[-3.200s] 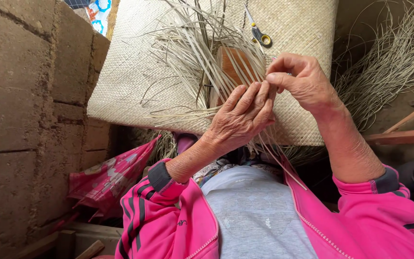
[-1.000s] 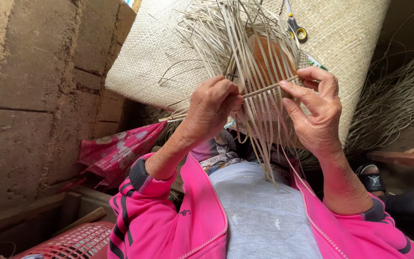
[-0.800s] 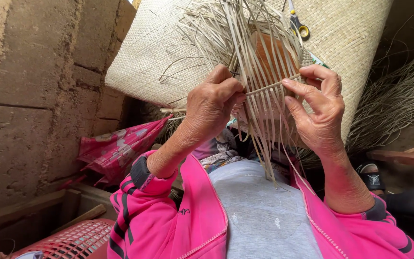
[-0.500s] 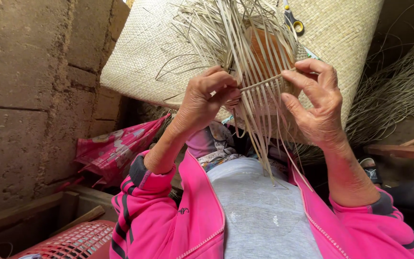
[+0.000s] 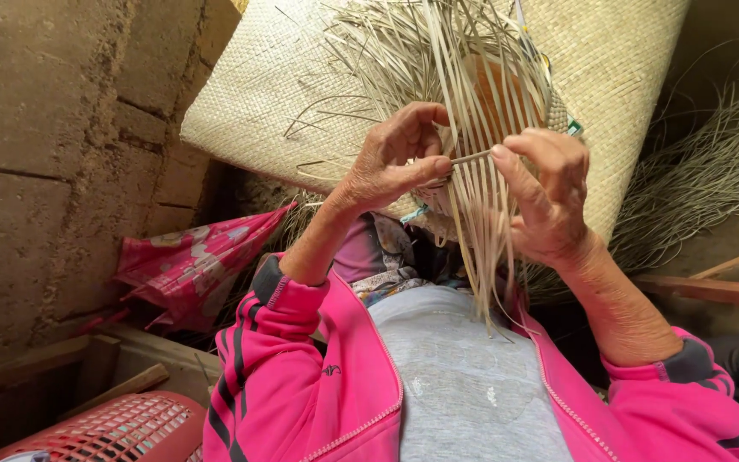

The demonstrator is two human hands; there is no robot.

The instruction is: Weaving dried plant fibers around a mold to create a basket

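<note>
I see both hands raised at chest height. Left hand (image 5: 391, 162) and right hand (image 5: 545, 192) each pinch one crosswise straw strip (image 5: 470, 157), long axis horizontal, across hanging vertical strands (image 5: 481, 231) before woven mat (image 5: 258, 94).

A single straw strip (image 5: 470, 157) is pinched between the left hand (image 5: 391, 162) and the right hand (image 5: 549, 195); it is held across hanging strips (image 5: 481, 214) before a woven mat (image 5: 250, 94); a pink cloth (image 5: 194, 269) is seen beside a mud-brick wall (image 5: 53, 128).
</note>
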